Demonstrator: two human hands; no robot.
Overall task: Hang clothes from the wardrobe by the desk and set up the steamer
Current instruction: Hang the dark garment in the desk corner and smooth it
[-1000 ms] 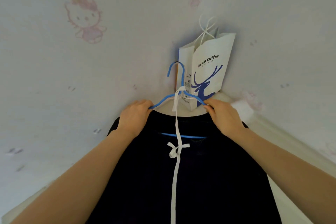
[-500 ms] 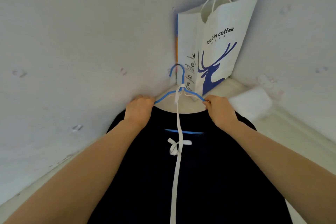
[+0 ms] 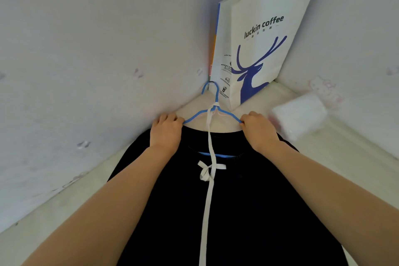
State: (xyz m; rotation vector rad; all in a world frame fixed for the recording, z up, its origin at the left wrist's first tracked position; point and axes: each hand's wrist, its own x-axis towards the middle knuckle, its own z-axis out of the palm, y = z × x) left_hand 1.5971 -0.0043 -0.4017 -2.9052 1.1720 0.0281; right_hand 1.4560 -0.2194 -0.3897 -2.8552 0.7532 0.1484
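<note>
- Holding the blue hanger (image 3: 216, 96) at both shoulders: the left grip (image 3: 166, 130) is curled round the left end, and the right grip (image 3: 259, 131) pinches the right end.
- The black garment (image 3: 248, 201) is on the hanger, over the pale surface (image 3: 345, 157) near the wall corner.
- A white ribbon (image 3: 208, 201) runs from the hanger neck down the garment.
- A paper bag (image 3: 265, 49) stands in the corner behind the hook, with a white packet (image 3: 300, 114) to its right.
</note>
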